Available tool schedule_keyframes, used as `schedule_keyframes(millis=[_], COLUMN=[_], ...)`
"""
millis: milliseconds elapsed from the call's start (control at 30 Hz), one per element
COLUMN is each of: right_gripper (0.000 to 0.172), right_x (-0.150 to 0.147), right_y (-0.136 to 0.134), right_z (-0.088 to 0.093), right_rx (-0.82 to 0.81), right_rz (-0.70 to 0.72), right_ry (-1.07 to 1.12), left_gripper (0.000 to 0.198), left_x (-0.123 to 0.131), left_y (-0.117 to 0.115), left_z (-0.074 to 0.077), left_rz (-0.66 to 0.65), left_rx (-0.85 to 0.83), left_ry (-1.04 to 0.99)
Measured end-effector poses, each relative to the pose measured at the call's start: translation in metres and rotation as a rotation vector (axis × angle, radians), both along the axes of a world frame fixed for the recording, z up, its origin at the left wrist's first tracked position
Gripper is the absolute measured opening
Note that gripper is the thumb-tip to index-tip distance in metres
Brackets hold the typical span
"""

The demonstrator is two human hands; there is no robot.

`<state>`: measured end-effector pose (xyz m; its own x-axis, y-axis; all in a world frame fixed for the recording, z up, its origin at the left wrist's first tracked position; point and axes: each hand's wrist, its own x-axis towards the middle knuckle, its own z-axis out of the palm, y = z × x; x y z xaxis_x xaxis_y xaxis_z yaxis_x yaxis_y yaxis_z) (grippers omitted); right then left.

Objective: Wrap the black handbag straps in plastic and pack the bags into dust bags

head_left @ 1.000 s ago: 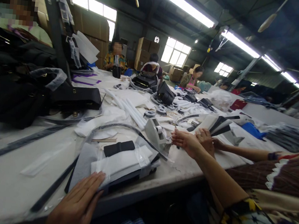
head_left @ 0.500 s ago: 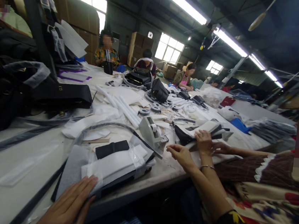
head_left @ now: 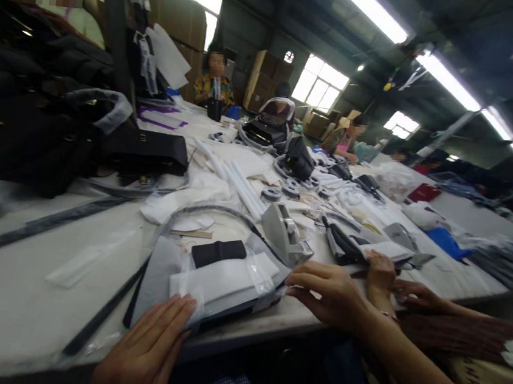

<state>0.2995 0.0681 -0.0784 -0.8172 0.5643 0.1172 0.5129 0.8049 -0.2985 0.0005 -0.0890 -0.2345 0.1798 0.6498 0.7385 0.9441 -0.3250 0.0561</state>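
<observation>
My left hand (head_left: 145, 351) lies flat with fingers spread on the near corner of a flat package wrapped in white foam and clear plastic (head_left: 223, 283), at the table's front edge. My right hand (head_left: 328, 291) reaches in from the right. Its fingers are stretched out and the tips touch the package's right end. A black strap piece (head_left: 219, 253) lies just behind the package. A grey tape dispenser (head_left: 285, 233) stands right of that, close to my right hand.
A co-worker's two hands (head_left: 387, 279) handle a black and white item (head_left: 369, 250) just beyond my right hand. Black bags (head_left: 38, 132) are piled at the left. White foam tubes (head_left: 243, 187), tape rolls and wrapped bags cover the long table (head_left: 7, 300). Several people sit at its far end.
My right hand came back from the tape dispenser and now touches the package's right end. The co-worker's hands shifted towards the near edge. My left hand stayed on the package.
</observation>
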Motion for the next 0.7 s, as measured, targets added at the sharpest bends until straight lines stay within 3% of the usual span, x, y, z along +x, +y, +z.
schedule_keyframes(millis=[200,367,533,700], right_gripper=[0.024,0.008,0.004,0.004], right_x=[-0.12,-0.199,-0.235,-0.248], right_y=[0.017,0.037,0.046,0.04], right_z=[-0.002,-0.018,-0.033,-0.032], right_rx=[-0.071,-0.01,-0.003,0.05], right_rz=[0.476,0.676,0.768,0.764], right_ry=[-0.159,-0.436,-0.629,-0.727], left_gripper=[0.04,0.039,0.037,0.035], left_x=[0.011,0.012,0.013,0.013], left_y=[-0.004,-0.004,-0.006,-0.006], left_z=[0.013,0.011,0.006,0.003], left_rz=[0.06,0.057,0.06,0.061], left_rx=[-0.089,-0.082,-0.078,-0.074], left_ry=[-0.058,-0.104,-0.195,-0.232])
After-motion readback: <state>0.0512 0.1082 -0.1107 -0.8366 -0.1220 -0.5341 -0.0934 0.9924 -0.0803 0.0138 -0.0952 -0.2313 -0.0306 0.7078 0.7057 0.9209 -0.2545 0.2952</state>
